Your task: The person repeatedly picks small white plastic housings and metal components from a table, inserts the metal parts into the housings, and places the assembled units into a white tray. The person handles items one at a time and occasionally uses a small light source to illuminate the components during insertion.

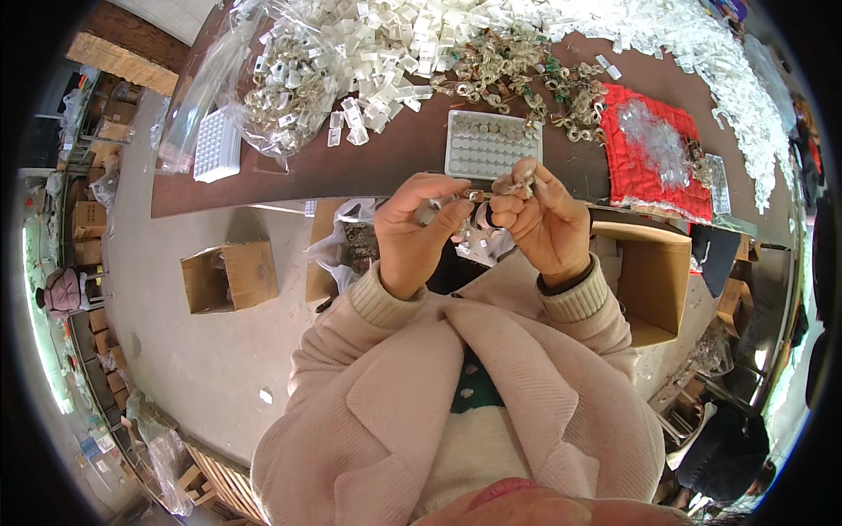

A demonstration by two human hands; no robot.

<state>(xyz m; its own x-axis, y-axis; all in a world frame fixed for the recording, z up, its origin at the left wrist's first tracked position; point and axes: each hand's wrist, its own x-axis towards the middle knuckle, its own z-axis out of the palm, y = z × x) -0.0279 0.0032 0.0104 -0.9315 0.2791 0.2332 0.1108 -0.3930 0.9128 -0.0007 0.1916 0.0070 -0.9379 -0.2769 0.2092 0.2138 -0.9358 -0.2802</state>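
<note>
Both my hands are raised close together in front of the table's near edge. My left hand (419, 230) is closed, its thumb and fingertips pinching a small shiny piece (474, 196) too tiny to name. My right hand (548, 219) has its fingers curled, with thumb and forefinger pinched on a small pale looped part (526, 181). Just beyond the hands lies a whitish tray (494, 164) with rows of round cells, the far rows holding small greyish pieces. Behind the tray is a tangled heap of looped parts with coppery and green bits (509, 70).
Small transparent plastic cases (377, 96) cover the table's far side. A transparent bag (285, 114) of parts and a stack of white trays (217, 145) stand left. A red quilted cloth (627, 188) with transparent pieces lies right. Cardboard boxes (250, 273) sit below the table.
</note>
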